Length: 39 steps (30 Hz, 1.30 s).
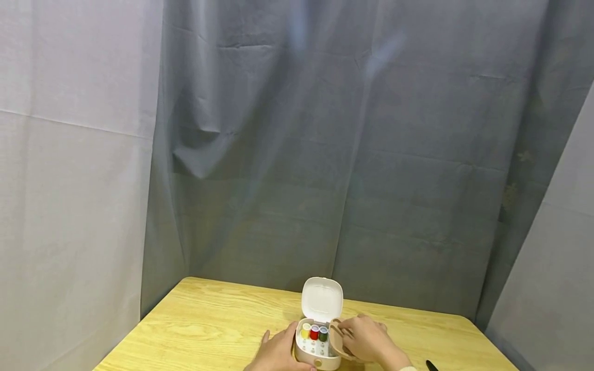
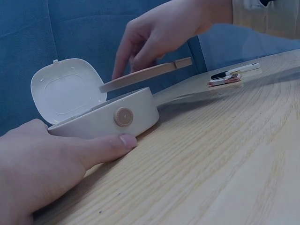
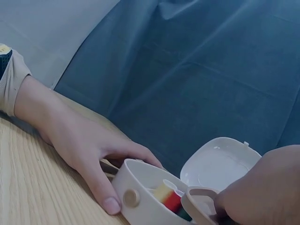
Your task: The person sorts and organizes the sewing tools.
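A small white sewing box (image 1: 327, 363) stands on the table, its white lid (image 1: 322, 299) raised at the back. A yellow thread spool (image 1: 305, 331), a red spool (image 1: 314, 333) and a dark green spool (image 1: 323, 334) stand in a row inside. My left hand (image 1: 275, 353) grips the box's left side, thumb at the front near the round tan button (image 2: 124, 117). With my right hand (image 1: 368, 340) I pinch a tan tray insert (image 2: 143, 76), tilted above the right part of the box. My right fingertips are partly hidden in the right wrist view.
On the wooden table (image 1: 223, 314), a black-ended stick-like item (image 1: 431, 365) lies to the right. Beside it, in the left wrist view, is a small pinkish bundle (image 2: 225, 81). Grey curtains (image 1: 278, 206) hang behind the table.
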{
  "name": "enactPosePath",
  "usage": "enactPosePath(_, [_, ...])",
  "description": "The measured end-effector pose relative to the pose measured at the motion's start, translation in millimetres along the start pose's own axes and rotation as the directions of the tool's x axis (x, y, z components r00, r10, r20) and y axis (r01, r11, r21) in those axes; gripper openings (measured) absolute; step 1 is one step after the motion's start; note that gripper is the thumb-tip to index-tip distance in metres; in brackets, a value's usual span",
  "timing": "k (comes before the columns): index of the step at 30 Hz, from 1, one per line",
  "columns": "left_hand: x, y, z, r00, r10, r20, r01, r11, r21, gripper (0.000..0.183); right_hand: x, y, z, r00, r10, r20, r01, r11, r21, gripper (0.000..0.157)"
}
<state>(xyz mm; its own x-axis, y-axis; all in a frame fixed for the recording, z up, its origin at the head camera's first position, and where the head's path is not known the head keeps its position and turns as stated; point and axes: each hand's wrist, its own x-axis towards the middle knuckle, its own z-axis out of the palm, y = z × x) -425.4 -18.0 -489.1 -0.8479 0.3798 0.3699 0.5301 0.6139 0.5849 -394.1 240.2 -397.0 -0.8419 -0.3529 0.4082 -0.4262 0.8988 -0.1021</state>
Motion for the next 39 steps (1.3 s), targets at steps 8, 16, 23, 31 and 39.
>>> enactPosePath(8, [-0.5,3.7,0.0,1.0,0.013,-0.017,-0.012,0.999,0.042,0.108,9,-15,2.5,0.999,-0.038,-0.018,0.038,0.999,0.001,0.019])
enactPosePath(16, [-1.2,5.1,-0.5,1.0,0.01,-0.022,-0.009,0.999,0.039,0.11,18,-28,10.9,0.998,-0.065,-0.016,0.065,0.998,0.002,0.019])
enactPosePath(23, [-0.9,2.6,-0.3,1.0,0.005,-0.001,-0.005,0.999,0.036,0.112,25,-38,15.9,0.996,-0.085,-0.003,0.085,0.996,0.021,0.024])
enactPosePath(31, [-1.8,4.6,-1.6,1.0,0.02,-0.018,-0.019,0.999,0.048,0.11,30,-48,18.6,0.995,-0.096,-0.003,0.096,0.995,0.004,0.023])
enactPosePath(39, [-1.3,2.9,-0.5,1.0,-0.009,-0.002,0.01,0.999,0.05,0.112,34,-54,20.0,0.996,-0.078,0.034,0.077,0.997,0.03,0.025])
